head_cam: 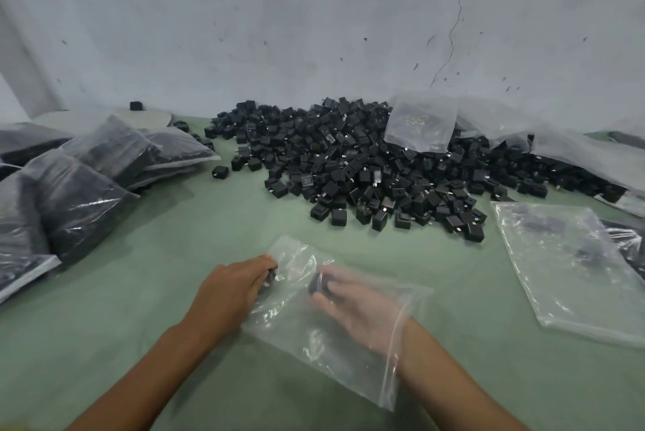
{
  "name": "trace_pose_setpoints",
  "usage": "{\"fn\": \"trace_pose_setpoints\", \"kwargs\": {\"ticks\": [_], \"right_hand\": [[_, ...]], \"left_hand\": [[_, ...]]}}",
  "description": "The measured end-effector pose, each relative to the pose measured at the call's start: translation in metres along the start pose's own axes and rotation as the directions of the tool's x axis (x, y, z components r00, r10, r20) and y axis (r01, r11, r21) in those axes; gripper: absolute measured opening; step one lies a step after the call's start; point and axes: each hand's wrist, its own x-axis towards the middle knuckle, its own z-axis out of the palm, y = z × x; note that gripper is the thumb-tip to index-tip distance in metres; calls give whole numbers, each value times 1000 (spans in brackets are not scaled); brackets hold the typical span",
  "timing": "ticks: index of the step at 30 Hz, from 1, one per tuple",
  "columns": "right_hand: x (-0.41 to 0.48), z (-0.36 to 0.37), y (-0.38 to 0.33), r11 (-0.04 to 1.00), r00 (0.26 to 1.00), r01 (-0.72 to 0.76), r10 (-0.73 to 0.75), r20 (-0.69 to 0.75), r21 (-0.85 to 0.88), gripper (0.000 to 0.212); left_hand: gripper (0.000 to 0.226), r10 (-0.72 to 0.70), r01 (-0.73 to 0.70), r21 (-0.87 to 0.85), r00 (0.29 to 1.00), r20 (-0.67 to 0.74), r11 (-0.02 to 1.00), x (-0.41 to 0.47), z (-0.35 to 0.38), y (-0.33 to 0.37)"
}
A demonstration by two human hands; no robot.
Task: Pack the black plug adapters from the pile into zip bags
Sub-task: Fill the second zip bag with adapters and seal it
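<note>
A clear zip bag (pixel 307 336) lies on the green table (pixel 195 242) in front of me. My right hand (pixel 356 308) is inside the bag up to the wrist and holds a black adapter (pixel 319 284) at its fingertips. My left hand (pixel 234 287) rests on the bag's left edge from outside, fingers curled on another black adapter (pixel 270 277) through or beside the plastic; which, I cannot tell. The large pile of black plug adapters (pixel 384 168) spreads across the table behind the bag.
Filled zip bags (pixel 80 179) are stacked at the left. Empty clear bags (pixel 572 266) lie at the right, and more plastic (pixel 422 123) drapes over the pile's back. A grey wall stands right behind the table.
</note>
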Motion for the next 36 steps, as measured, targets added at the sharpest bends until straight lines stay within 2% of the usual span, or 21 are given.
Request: {"fn": "trace_pose_setpoints", "kwargs": {"ticks": [2, 6, 9, 11, 14, 16, 18, 19, 22, 23, 24, 26, 27, 28, 30, 33, 36], "right_hand": [[9, 7, 3, 997, 1000, -5, 5, -4, 71, 32], [9, 0, 6, 996, 996, -74, 72, 47, 42, 49], [6, 0, 7, 992, 992, 8, 8, 130, -125, 38], [9, 5, 7, 977, 980, 60, -18, 197, -205, 40], [26, 5, 7, 941, 993, -12, 49, 103, -338, 30], [34, 9, 3, 962, 990, -45, 79, 117, -269, 25], [37, 21, 4, 988, 985, -46, 70, 156, -149, 28], [38, 26, 6, 991, 991, -44, 60, 122, -127, 32], [47, 27, 8, 983, 999, -12, 19, 33, -183, 39], [47, 29, 6, 958, 1000, 18, -13, 22, -285, 41], [47, 30, 4, 889, 998, 64, -69, 5, -453, 43], [50, 34, 5, 703, 976, 159, -218, 2, -693, 42], [54, 36, 7, 634, 957, 193, -289, 2, -749, 36], [57, 37, 12, 608, 939, 214, -344, -11, -764, 27], [59, 37, 21, 658, 918, 260, -396, -32, -707, 15], [59, 38, 27, 664, 898, 369, -434, 65, -650, 13], [61, 39, 25, 538, 892, 333, -446, 74, -774, 26]], "left_hand": [[37, 5, -5, -17, 1000, 0, 1000, -1, 0, 0], [28, 38, -38, -10, 999, -6, 999, 0, -1, 1], [25, 44, -44, -14, 999, -24, 999, -1, 0, 1], [24, 41, -41, 6, 999, 13, 999, -1, -1, 1], [26, 41, -42, 15, 999, 20, 999, -1, 0, 0], [30, 28, -28, 26, 999, 26, 999, -2, 0, -1], [32, 11, -13, 48, 999, 50, 999, -1, 0, -1], [32, 6, -9, 57, 998, 60, 998, -1, -1, 0], [28, 5, -10, 76, 997, 77, 997, -1, -2, 2], [30, 3, -9, 78, 996, 86, 997, -1, -2, 2], [34, -1, -6, 77, 996, 90, 997, -1, -3, 2], [37, 0, -5, 66, 997, 76, 998, -1, -3, 1], [34, 4, -7, 56, 998, 63, 998, -2, -4, 2], [30, 8, -11, 45, 999, 49, 999, -2, -4, 2], [30, 9, -10, 28, 999, 40, 1000, -2, -5, 4], [50, -8, 6, 24, 998, 65, 1000, -2, -7, 6], [58, -8, 6, 32, 997, 77, 999, -3, -8, 6]]}}
